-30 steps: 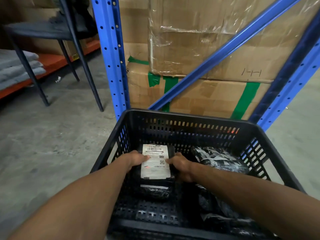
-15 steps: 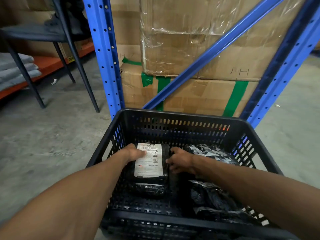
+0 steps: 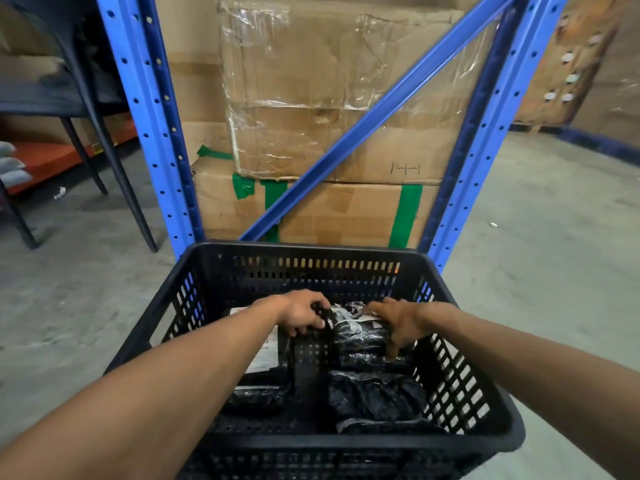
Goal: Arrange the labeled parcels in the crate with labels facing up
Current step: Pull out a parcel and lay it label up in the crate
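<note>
Both hands have left the label-up black plastic-wrapped parcel [image 3: 265,348]; left hand [image 3: 300,311] and right hand [image 3: 398,322] now curl their fingers around the neighbouring black wrapped parcel [image 3: 358,336] in the black slotted plastic crate [image 3: 460,441], probably the next to straighten.

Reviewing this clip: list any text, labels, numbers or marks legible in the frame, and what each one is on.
"HH", read loosely from hand-drawn pen strokes: on the upper cardboard box behind the blue rack.
White shipping label on the left parcel in the crate: printed lines, too blurred to read, partly hidden by the left arm.
White label on the parcel between the left hand and right hand: crumpled, unreadable.
Nothing else legible.
</note>
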{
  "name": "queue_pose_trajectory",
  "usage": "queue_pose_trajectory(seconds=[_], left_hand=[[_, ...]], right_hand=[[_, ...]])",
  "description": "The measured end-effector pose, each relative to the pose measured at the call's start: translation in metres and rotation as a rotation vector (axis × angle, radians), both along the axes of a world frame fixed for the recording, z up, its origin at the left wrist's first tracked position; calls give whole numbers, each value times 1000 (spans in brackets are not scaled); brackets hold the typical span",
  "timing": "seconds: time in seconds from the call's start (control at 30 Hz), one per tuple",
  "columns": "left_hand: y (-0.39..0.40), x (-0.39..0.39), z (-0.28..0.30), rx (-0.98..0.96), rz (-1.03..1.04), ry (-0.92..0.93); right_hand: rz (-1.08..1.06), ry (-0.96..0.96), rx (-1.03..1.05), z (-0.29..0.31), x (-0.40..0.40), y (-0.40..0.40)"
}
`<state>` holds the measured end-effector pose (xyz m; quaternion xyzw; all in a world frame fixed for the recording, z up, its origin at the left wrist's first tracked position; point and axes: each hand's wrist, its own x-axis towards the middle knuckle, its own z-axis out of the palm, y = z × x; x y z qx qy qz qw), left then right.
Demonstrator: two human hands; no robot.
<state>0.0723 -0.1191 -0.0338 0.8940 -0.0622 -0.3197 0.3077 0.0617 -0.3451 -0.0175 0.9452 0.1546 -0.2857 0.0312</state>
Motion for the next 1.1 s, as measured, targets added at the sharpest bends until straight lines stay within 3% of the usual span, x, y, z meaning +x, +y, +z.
queue_pose_trajectory(seconds=[0.13,0.27,0.37,0.5,0.6,0.77,0.87,1.0,1.1], left_hand=[[-29,-8,-15,212,-225,-117],[-37,-12,-31,258,-232,-219],[-24,-7,-30,124,-113,-181],[3,0,-6,-250,134,-112],[15,1,12,-409,277,-107],[24,-1,19,-513,312,-45],[31,-2,23,-624,357,-113],[47,-9,34,-596,387,-330],[61,-10,41,-563,423,-386]], right_hand=[[90,-59,-57,-17,-11,-8],[116,-267,-39,-23,-11,-10],[-2,-378,172,-19,-8,-10],[-256,-494,452,2,1,-10],[-432,-457,723,15,11,-16],[-622,-293,1182,34,10,-8],[-615,-219,1236,42,9,0],[-569,-121,1251,44,12,7],[-506,-96,1174,41,8,18]])
